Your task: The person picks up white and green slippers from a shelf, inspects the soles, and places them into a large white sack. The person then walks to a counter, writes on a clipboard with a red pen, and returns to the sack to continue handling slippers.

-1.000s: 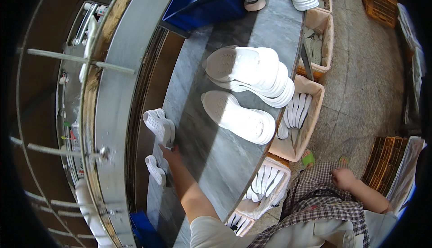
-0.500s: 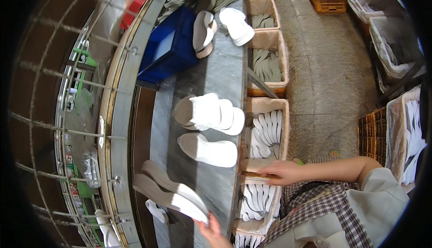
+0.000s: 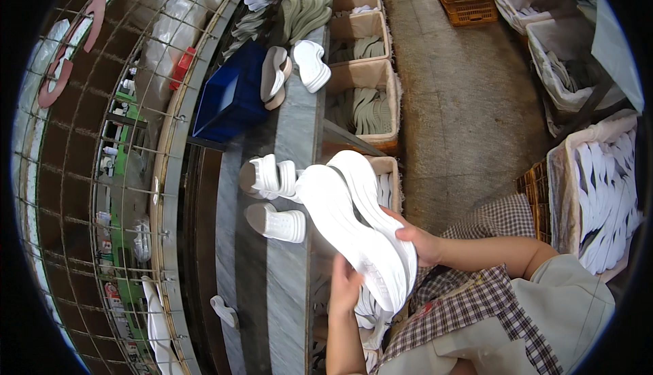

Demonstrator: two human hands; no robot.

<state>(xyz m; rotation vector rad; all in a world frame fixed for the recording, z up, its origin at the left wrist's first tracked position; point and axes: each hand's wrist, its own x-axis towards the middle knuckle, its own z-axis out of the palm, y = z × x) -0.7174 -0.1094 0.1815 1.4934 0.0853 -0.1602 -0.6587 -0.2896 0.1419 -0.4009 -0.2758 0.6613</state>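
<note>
Two long white shoe soles [image 3: 347, 222] are held side by side above the near edge of the grey stone-look table [image 3: 289, 286]. My right hand [image 3: 420, 244] grips the right-hand sole, its thumb over the edge. My left hand [image 3: 345, 285], slightly blurred, is closed at the lower left edge of the other sole; its fingertips are partly hidden. On the table beyond lies a cluster of white soles [image 3: 275, 176] with a grey-brown end. A single similar sole [image 3: 275, 223] sits just below it, and a small white piece [image 3: 224, 312] lies at the table's left edge.
A blue crate [image 3: 231, 96] stands on the table beside more soles [image 3: 311, 65]. Lined bins [image 3: 392, 103] run along the table's right side. Wire mesh [image 3: 64, 164] rises on the left. Across the floor [image 3: 449, 116] stand orange crates [image 3: 469, 8] and a bin of white soles [image 3: 609, 191].
The pair of soles has come up and right from the table's lower part, in front of me. My right hand has left the bin edge and taken hold of them. The view has shifted.
</note>
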